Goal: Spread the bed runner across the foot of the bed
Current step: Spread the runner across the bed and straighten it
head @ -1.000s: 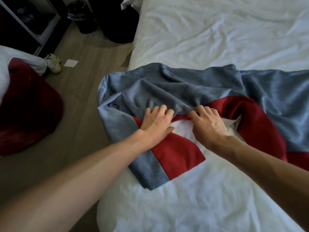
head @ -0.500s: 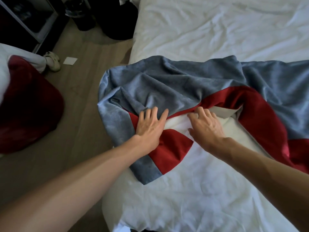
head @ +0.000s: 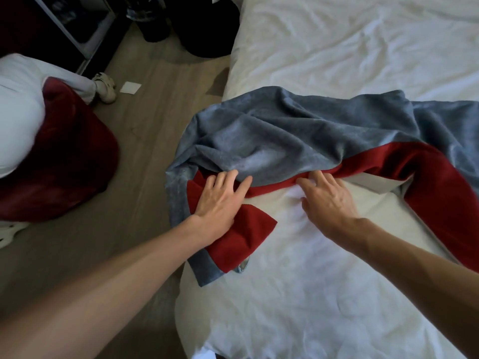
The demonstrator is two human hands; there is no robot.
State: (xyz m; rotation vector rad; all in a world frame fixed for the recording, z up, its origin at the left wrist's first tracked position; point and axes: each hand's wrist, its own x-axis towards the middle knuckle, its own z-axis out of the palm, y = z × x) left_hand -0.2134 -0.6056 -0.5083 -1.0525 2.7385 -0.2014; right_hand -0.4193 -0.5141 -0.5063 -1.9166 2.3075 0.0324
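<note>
The white bed (head: 337, 47) stretches away beyond both hands. The bed runner (head: 285, 141), grey-blue on one face and red on the other, lies rumpled across it, bunched just ahead of the fingertips and trailing off to the right. The left hand (head: 220, 200) lies flat and spread, palm pressing the runner's red face. The right hand (head: 326, 200), fingers loosely extended, rests on the sheet, its fingertips touching the red edge.
</note>
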